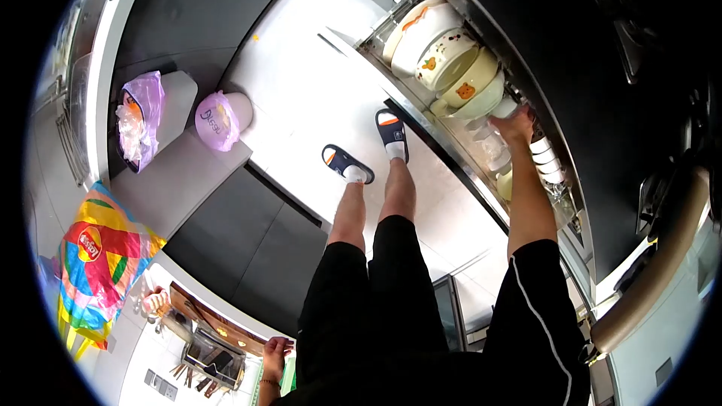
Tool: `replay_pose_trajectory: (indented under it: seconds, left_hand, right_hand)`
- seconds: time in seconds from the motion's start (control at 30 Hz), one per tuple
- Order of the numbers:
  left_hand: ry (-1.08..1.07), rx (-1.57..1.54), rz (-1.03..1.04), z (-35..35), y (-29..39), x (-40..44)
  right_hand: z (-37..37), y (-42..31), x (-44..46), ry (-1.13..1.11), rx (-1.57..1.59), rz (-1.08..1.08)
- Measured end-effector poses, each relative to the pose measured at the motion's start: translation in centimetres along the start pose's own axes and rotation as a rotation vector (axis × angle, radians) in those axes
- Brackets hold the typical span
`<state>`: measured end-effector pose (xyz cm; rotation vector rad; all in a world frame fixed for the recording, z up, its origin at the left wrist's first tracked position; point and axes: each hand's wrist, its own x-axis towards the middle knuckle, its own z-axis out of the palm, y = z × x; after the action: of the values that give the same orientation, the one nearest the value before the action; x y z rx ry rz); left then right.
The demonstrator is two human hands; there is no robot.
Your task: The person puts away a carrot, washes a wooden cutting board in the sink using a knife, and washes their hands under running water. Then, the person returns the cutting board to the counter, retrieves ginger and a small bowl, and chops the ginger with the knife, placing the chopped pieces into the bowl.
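My right hand [514, 126] reaches into a pulled-out wire drawer [451, 139]. Its thumb and fingers are closed around a small white cup [504, 108]; part of the grip is hidden. Just beyond the hand, a cream bowl with a bear picture [468, 92] stands on edge in the rack. Behind it are a bowl with a carrot-like print [432, 62] and a larger white dish [421, 34]. A stack of white cups [547, 159] sits beside my wrist. Down at the left, my left hand [278, 347] hangs with its fingers curled in and nothing visible in them.
A black countertop [560, 60] overhangs the drawer. Two bins lined with purple bags, one large [177, 98] and one small [239, 111], stand at the left. A colourful Lay's bag [101, 256] hangs nearby. A knife rack [214, 357] is at lower left.
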<state>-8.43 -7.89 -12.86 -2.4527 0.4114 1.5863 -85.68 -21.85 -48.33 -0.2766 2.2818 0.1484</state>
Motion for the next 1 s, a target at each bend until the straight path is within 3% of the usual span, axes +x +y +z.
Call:
replay_pose_trajectory:
  seconds: [0.07, 0.13, 0.23, 0.27, 0.33, 0.37, 0.47, 0.57, 0.6, 0.63, 0.67, 0.73, 0.8, 0.83, 0.87, 0.9, 0.97, 1.0]
  left_hand:
    - [0.019, -0.031, 0.023, -0.2, 1.1, 0.5]
    - [0.038, 0.01, 0.022, -0.1, 3.0, 1.1]
    - [-0.037, 0.158, 0.312, 0.5, 5.2, 4.2]
    - [-0.097, 0.133, 0.386, 1.7, 8.0, 5.0]
    - [-0.08, 0.276, 0.56, 6.3, 15.5, 5.1]
    - [-0.135, 0.148, 0.673, 9.3, 18.5, 5.2]
    - [-0.39, 0.106, 0.835, 18.9, 29.1, 3.0]
    - [-0.766, -0.211, 0.668, 28.5, 34.6, -0.1]
    - [-0.845, -0.132, 0.683, 31.0, 35.2, -0.7]
    - [-0.936, -0.131, 0.558, 32.8, 36.1, -2.8]
    - [-0.945, -0.084, 0.429, 33.8, 37.3, -6.0]
    - [-1.107, -0.054, 0.426, 34.7, 36.3, -7.3]
    - [-1.184, 0.075, 0.716, 33.2, 35.2, -4.1]
    - [-1.172, -0.126, 0.48, 31.0, 35.5, -4.5]
    - [-1.141, -0.213, 0.438, 28.9, 35.0, -3.5]
    - [-1.099, -0.237, 0.436, 27.0, 35.1, -3.1]
    - [-1.016, -0.325, 0.416, 22.7, 35.3, -3.5]
    - [-0.968, -0.397, 0.407, 20.5, 35.2, -4.0]
  right_hand:
    - [1.2, 0.1, -1.0, 0.229, -0.022, -0.13]
    - [1.3, 0.5, -2.5, 0.311, 0.053, -0.204]
    - [2.2, 2.6, -2.8, 0.195, 0.48, -0.223]
    - [3.9, 4.6, -1.6, 0.183, 0.72, -0.333]
    - [1.8, 4.2, -6.4, -0.014, 1.199, -0.171]
    - [1.7, 5.5, -6.9, -0.068, 1.35, -0.094]
    - [0.4, 8.5, -11.1, -0.346, 1.469, -0.13]
    - [-0.8, 10.4, -17.0, -0.526, 1.653, -0.115]
    - [-1.6, 9.7, -19.7, -0.582, 1.629, -0.165]
    - [-2.5, 8.7, -23.0, -0.688, 1.565, -0.304]
    - [-1.5, 9.0, -24.4, -0.795, 1.647, -0.236]
    - [-1.6, 4.4, -30.4, -0.782, 1.532, -0.264]
    - [0.3, 1.4, -32.3, -0.445, 1.3, -0.517]
    - [1.3, 0.0, -33.3, -0.259, 1.17, -0.597]
    - [1.1, -1.2, -33.2, 0.065, 0.778, -0.845]
    - [4.0, -0.5, -30.9, 0.015, 0.955, -0.641]
    - [5.1, -2.9, -30.4, -0.139, 1.487, 0.172]
    - [6.1, -2.4, -29.0, -0.274, 1.82, 0.442]
